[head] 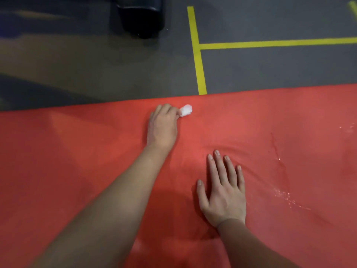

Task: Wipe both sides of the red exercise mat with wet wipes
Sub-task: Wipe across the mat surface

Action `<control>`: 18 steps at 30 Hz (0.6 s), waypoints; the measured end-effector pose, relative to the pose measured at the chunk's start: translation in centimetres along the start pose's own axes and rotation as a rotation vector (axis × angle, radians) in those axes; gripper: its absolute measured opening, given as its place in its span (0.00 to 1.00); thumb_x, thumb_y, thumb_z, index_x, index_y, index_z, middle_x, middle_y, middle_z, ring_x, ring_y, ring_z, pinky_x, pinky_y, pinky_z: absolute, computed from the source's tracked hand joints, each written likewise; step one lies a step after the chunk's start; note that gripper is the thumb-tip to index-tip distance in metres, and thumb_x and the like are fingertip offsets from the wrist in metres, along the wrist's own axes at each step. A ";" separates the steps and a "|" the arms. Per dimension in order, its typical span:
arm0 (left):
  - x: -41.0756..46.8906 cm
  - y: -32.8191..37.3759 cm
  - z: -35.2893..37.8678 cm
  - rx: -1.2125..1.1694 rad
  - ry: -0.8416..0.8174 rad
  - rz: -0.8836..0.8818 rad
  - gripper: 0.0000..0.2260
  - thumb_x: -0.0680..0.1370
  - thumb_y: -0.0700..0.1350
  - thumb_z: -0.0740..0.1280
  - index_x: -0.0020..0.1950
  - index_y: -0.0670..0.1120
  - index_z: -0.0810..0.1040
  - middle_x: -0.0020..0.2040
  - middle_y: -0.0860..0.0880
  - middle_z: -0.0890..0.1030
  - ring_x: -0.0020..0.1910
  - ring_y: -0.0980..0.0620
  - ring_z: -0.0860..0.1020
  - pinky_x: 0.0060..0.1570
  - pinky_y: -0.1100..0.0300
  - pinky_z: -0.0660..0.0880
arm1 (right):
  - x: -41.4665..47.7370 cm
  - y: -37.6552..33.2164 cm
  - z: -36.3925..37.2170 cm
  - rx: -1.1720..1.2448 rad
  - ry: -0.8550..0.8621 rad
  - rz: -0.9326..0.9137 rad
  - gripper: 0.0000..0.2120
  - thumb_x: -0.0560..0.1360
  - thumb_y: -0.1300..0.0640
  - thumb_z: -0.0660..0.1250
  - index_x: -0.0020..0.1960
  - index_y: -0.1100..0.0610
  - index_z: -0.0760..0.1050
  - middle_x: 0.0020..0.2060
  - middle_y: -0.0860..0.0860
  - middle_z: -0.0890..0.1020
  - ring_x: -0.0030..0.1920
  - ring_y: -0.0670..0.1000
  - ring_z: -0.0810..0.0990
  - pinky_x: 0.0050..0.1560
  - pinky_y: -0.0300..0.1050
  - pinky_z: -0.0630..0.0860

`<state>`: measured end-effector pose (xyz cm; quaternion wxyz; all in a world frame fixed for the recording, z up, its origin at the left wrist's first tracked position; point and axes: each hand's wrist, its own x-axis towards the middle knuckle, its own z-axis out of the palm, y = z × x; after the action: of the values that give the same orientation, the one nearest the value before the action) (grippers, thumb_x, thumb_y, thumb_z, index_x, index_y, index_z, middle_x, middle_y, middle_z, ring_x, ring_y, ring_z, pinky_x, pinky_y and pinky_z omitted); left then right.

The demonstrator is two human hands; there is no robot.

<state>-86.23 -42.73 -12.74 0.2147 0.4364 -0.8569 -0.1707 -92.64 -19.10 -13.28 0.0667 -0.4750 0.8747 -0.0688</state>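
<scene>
Low and right of centre, the right hand (224, 196) lies flat on the red exercise mat (77, 151), fingers straight and slightly spread. Farther up, near the mat's far edge, the left hand (162, 126) holds a bunched white wet wipe (186, 110) on the mat, fingers curled round it. Beyond lies grey floor (96, 70) with yellow tape lines (199, 60) and, at the top, a black object (142, 16).

Grey floor (96, 74), yellow tape lines (199, 55), black object (142, 16).

wipe (185, 110) half hidden, black object (142, 16) cropped
</scene>
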 end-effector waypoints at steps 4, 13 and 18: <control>-7.3 0.1 -1.7 -0.043 0.036 0.018 0.06 0.78 0.45 0.66 0.49 0.50 0.84 0.47 0.51 0.82 0.48 0.45 0.76 0.48 0.48 0.69 | 0.0 0.1 0.1 -0.014 0.002 -0.006 0.36 0.77 0.40 0.58 0.82 0.51 0.58 0.81 0.47 0.57 0.81 0.53 0.53 0.79 0.60 0.52; -7.0 0.2 -1.9 -0.002 -0.077 0.031 0.07 0.77 0.44 0.66 0.47 0.51 0.84 0.45 0.51 0.82 0.48 0.44 0.78 0.49 0.50 0.67 | 0.0 0.1 0.3 -0.018 0.004 -0.013 0.35 0.78 0.39 0.55 0.82 0.52 0.57 0.81 0.48 0.57 0.81 0.54 0.54 0.79 0.59 0.50; -13.1 0.0 -3.7 -0.032 -0.128 0.150 0.08 0.79 0.47 0.64 0.49 0.52 0.83 0.46 0.54 0.82 0.49 0.49 0.77 0.52 0.52 0.63 | 0.1 0.2 0.6 0.005 0.015 -0.021 0.33 0.78 0.44 0.54 0.82 0.51 0.57 0.81 0.48 0.58 0.81 0.53 0.54 0.80 0.59 0.49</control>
<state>-77.45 -32.36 -12.41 0.1788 0.3556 -0.8963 -0.1955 -92.78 -19.10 -13.90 0.0607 -0.4835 0.8700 -0.0752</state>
